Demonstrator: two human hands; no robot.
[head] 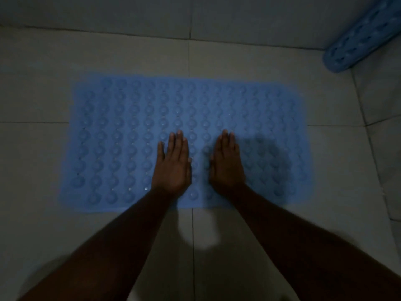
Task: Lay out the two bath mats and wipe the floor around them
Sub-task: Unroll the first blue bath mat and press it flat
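Grip: neither hand grasped anything; both lay flat, palms down, fingers straight and pressed on the mat.
Left hand (172, 164): rested on the near middle of the mat, fingers close together and pointing away from the person, the little finger spread slightly to the left.
Right hand (226, 162): rested just beside the left, apart from it by a narrow strip of mat, fingers together and pointing the same way.
Forearms: bare, they came in from the lower corners and crossed the mat's near edge.
Mat (121, 135): blue, rectangular, spread flat on the floor with its long side running left to right; its surface was covered in rows of round bumps. A dark shadow lay on it just right of the right hand.
Second mat (362, 38): the same blue, rolled into a tube, it stood tilted in the far right corner, well apart from the flat one, its lower end on the floor.
Floor (43, 166): pale tiles with dark grout lines, bare on all sides of the flat mat.
Wall (108, 11): tiled, it met the floor beyond the mat's far edge.
Light: dim, so fine detail was hard to tell.
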